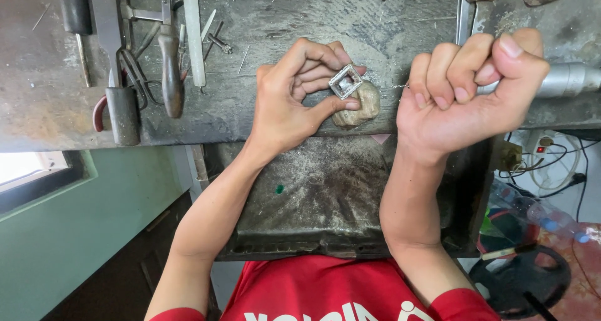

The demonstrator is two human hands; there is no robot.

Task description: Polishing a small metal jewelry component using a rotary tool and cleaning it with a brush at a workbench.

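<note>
Dark, scratched metal covers the workbench, which runs across the top of the view, with a dusty catch tray hung beneath it above the person's red shirt. Hand tools lie in a heap at the bench's left end: pliers with red handles, a flat file and a dark-handled tool. A grey metal cylinder lies on the bench at the right.

Near the bench's front edge sits a rounded, tan bench peg. The left hand curls beside it, thumb and fingertips pinching a small square silver frame and pressing it against the top of the peg; the frame sits tilted, its open middle showing, with the thumb below it and the fingertips above.

The right hand is raised just to the right of the frame, apart from it, fingers folded tightly into the palm. A thin wire-like tip pokes out toward the frame; whether the fist holds it cannot be told.
</note>
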